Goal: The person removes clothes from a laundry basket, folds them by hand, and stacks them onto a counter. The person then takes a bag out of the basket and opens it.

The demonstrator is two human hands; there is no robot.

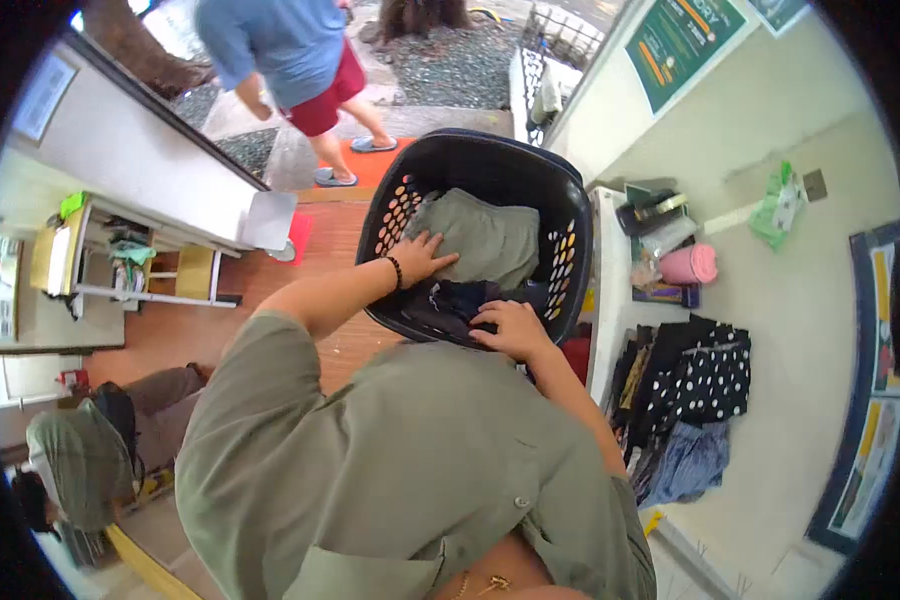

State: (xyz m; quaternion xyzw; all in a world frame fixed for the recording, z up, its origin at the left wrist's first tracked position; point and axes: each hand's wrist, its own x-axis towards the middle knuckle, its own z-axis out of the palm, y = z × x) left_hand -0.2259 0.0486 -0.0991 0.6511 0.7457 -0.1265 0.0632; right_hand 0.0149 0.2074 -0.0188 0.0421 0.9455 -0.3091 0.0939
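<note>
A black plastic basket (375, 215) with holes in its sides stands in front of my body. Folded grey-green cloth (490, 235) lies inside it, with dark clothes (450, 300) nearer to me. My left hand (422, 262), with a beaded bracelet at the wrist, rests on the left part of the grey-green cloth, fingers spread. On the dark clothes at the near right side of the basket lies my right hand (510, 328), its fingers apart and slightly bent.
A person (295, 60) walks outside the doorway. Right of the basket, a white ledge (610, 230) bears a pink roll (688, 264) and clothes (695, 375). At left are a shelf unit (155, 265) and another person (85, 455).
</note>
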